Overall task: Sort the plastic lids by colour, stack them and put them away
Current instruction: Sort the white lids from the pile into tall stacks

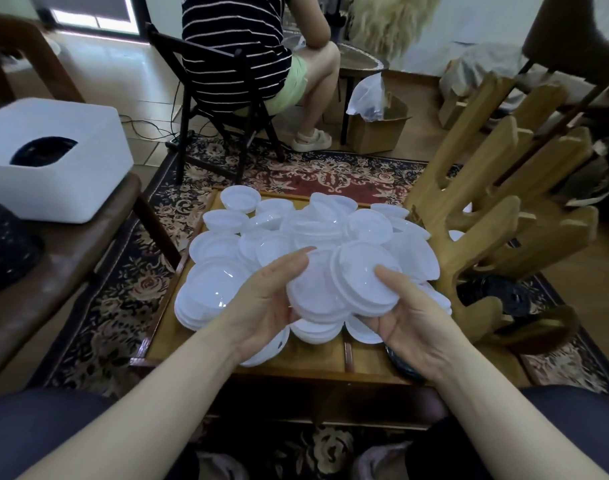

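Note:
A heap of several round white plastic lids (316, 226) covers a low wooden table (316, 358). My left hand (265, 303) holds a white lid (316, 292) by its left edge, fingers reaching over the rim. My right hand (410, 320) grips a small stack of white lids (365, 275), thumb on top and fingers underneath. The two held pieces overlap in front of me, above the near side of the heap. A dark lid (401, 363) peeks out below my right wrist at the table's right edge.
A wooden rack (486, 216) stands at the table's right. A white box (50, 157) sits on a brown bench at the left. A person sits on a black chair (206, 98) beyond the table, beside a cardboard box (379, 126). Patterned rug underneath.

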`<state>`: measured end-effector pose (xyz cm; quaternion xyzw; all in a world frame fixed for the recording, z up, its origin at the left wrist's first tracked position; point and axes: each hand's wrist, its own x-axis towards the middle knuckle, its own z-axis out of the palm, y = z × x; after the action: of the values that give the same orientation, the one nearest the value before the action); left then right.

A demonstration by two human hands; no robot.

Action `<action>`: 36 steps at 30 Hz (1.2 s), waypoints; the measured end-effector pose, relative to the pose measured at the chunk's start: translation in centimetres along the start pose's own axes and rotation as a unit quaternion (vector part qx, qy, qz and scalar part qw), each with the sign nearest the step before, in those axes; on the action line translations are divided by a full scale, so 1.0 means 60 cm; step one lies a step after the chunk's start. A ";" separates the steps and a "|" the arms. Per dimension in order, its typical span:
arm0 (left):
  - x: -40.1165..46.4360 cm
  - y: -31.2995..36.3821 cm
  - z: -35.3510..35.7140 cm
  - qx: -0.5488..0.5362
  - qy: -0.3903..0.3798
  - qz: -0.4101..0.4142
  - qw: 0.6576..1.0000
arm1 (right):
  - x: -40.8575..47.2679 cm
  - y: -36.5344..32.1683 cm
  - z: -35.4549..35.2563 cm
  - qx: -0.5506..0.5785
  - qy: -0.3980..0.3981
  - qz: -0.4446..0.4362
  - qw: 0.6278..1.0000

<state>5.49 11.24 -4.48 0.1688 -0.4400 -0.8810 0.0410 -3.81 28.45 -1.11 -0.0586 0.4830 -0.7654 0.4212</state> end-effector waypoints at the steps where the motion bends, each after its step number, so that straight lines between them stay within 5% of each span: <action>1: -0.003 -0.006 0.005 -0.025 -0.024 0.008 0.999 | 0.000 0.001 0.002 0.036 0.009 -0.012 0.999; 6: -0.009 -0.041 0.033 -0.073 -0.007 0.043 0.996 | 0.003 0.014 0.009 0.104 -0.003 -0.022 0.994; 16: 0.000 -0.014 0.014 -0.112 0.017 0.061 0.992 | 0.002 0.012 0.002 -0.012 -0.048 -0.020 0.999; 22: 0.003 -0.012 0.011 0.009 0.056 0.049 0.997 | 0.007 0.006 -0.016 -0.068 0.010 -0.048 0.997; 36: -0.005 -0.022 0.023 0.046 0.055 0.019 0.997 | 0.025 0.043 -0.021 -0.187 0.026 -0.090 0.978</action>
<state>5.42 13.13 -4.68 0.2106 -0.4801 -0.8483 0.0743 -3.88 27.83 -4.27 -0.1595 0.6208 -0.6978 0.3198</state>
